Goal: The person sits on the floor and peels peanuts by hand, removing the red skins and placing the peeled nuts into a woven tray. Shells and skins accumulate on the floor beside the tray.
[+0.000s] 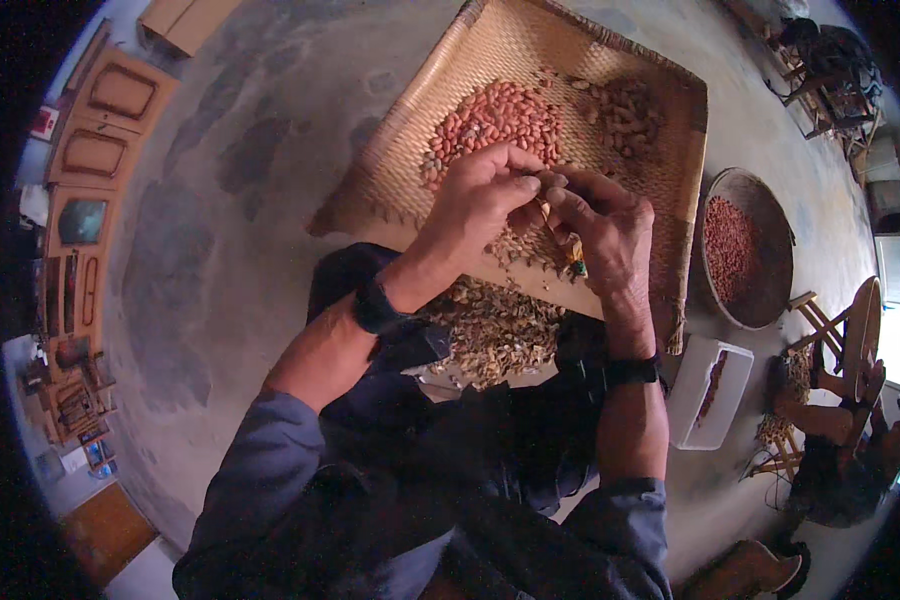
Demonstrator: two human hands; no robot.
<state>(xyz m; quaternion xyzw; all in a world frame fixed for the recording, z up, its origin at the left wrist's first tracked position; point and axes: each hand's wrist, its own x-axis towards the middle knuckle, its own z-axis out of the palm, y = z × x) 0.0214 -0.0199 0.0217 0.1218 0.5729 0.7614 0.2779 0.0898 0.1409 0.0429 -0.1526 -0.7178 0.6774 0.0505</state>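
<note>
My left hand and right hand pinch together, on what I cannot tell; red nuts lie shelled, brown pods look unopened.

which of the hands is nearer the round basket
Right. The right hand is left of the round basket, with the woven tray's right edge between them; the left hand is farther left, beyond the right hand.

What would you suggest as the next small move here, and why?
Perhaps ease the left hand and right hand apart: their fingertips meet around a small, half-hidden item, and the tray beneath, holding red nuts, would likely catch anything loose.
</note>
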